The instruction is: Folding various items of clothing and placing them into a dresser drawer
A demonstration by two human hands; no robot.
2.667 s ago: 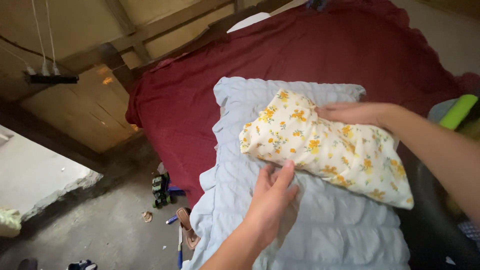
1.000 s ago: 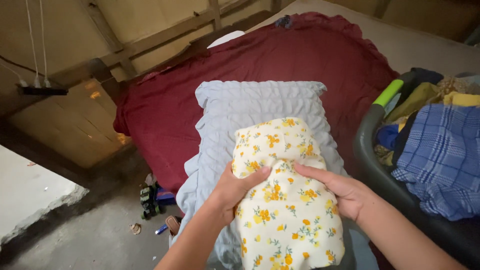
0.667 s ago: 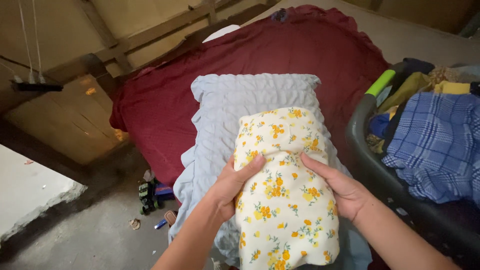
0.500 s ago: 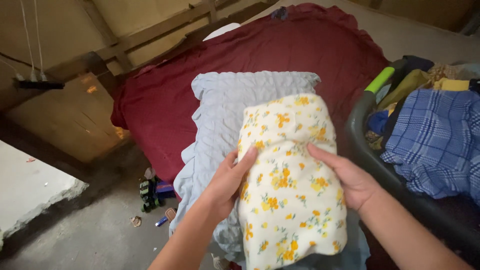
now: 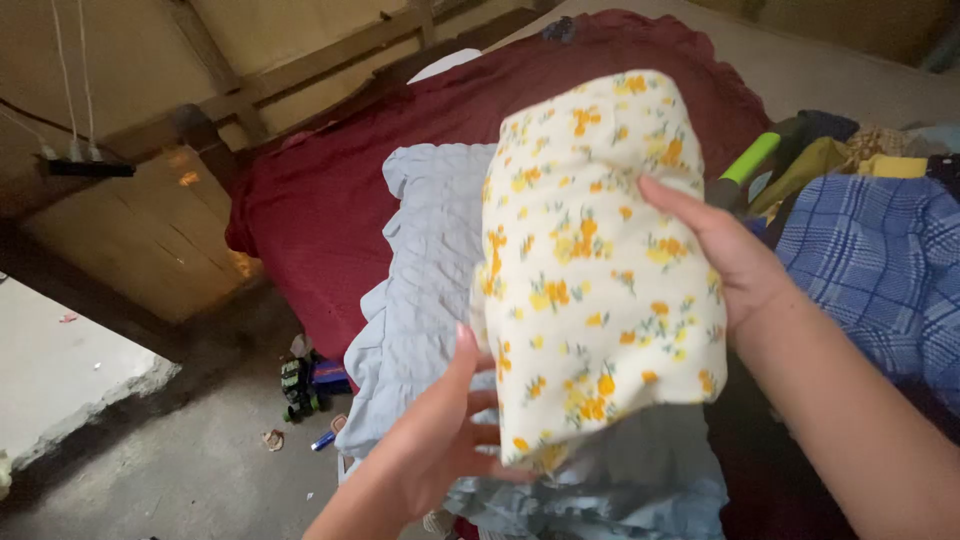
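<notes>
Both hands (image 5: 440,440) (image 5: 730,255) grip the floral pillow (image 5: 595,260) lifted between them.

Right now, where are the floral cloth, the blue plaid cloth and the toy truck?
floral cloth (image 5: 600,260), head view, middle of its front face.
blue plaid cloth (image 5: 880,260), head view, middle of the checked fabric.
toy truck (image 5: 296,385), head view, its green body on the floor.

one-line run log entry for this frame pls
left hand: under floral cloth, holding | right hand: gripping its side | cloth: folded, lifted above blue pillow | basket: at right, full of clothes
</notes>
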